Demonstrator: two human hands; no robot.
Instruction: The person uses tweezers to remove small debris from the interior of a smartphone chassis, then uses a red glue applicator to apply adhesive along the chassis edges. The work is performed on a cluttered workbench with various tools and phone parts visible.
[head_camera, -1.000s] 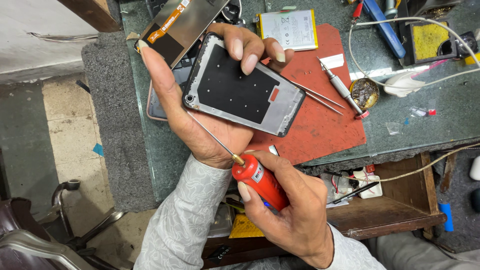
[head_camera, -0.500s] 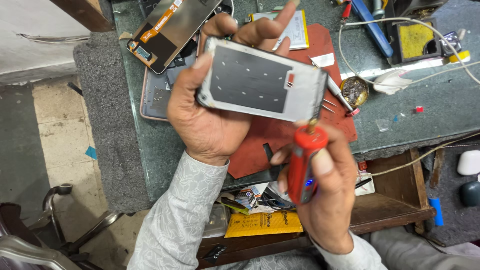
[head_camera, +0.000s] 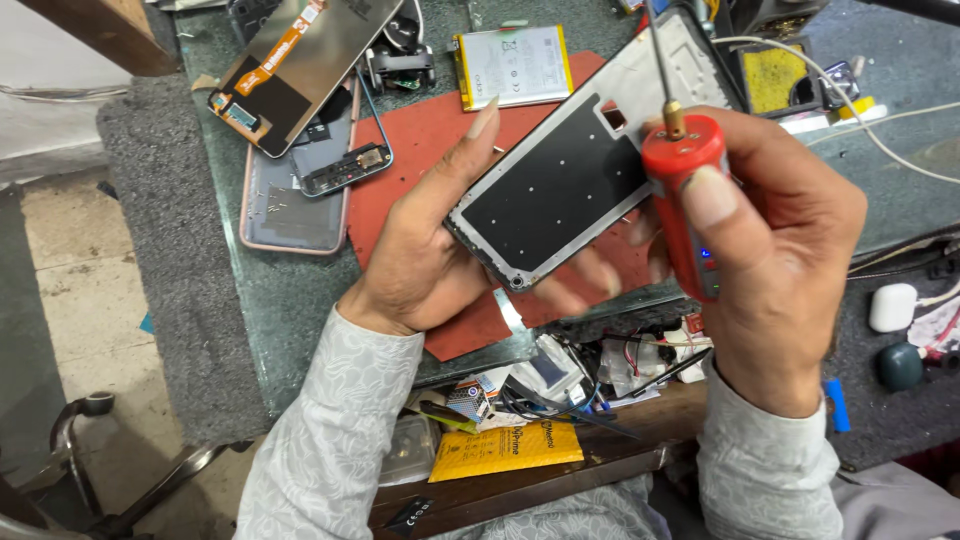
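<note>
My left hand (head_camera: 430, 260) grips a phone frame (head_camera: 570, 185), a silver-edged panel with a black inner plate, tilted above the red work mat (head_camera: 410, 150). My right hand (head_camera: 780, 260) is closed around a red electric screwdriver (head_camera: 685, 190), held upright just right of the frame. Its thin metal bit (head_camera: 657, 55) points up and away, across the frame's far right edge. My fingers under the frame look blurred.
On the green glass bench lie a pinkish phone back shell (head_camera: 290, 200), a detached screen with an orange flex cable (head_camera: 305, 60), and a white battery (head_camera: 515, 65). A yellow sponge tray (head_camera: 775, 75) and white cables sit at right. A drawer of clutter with a yellow packet (head_camera: 505, 450) is below.
The frame has swung further right and tilted. My right hand rose with the screwdriver from below the frame to its right edge, bit now pointing upward.
</note>
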